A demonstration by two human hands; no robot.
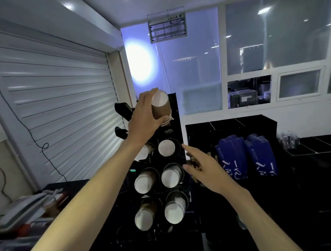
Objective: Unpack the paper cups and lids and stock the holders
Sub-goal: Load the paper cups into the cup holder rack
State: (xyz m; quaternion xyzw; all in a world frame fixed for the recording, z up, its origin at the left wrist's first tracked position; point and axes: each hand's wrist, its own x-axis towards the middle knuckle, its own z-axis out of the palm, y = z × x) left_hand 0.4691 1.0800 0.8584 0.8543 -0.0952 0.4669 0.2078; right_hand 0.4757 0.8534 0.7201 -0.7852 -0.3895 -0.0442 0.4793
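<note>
The left hand (143, 115), arm stretched up, has its grip curled round a stack of brown paper cups (160, 109) at the top of the black cup holder (174, 113), while the right hand (204, 167) reaches beside the holder's right edge, fingers loosely spread, holding nothing.

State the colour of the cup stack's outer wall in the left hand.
Brown, ribbed paper cup stack, gripped by the left hand; head view.
</note>
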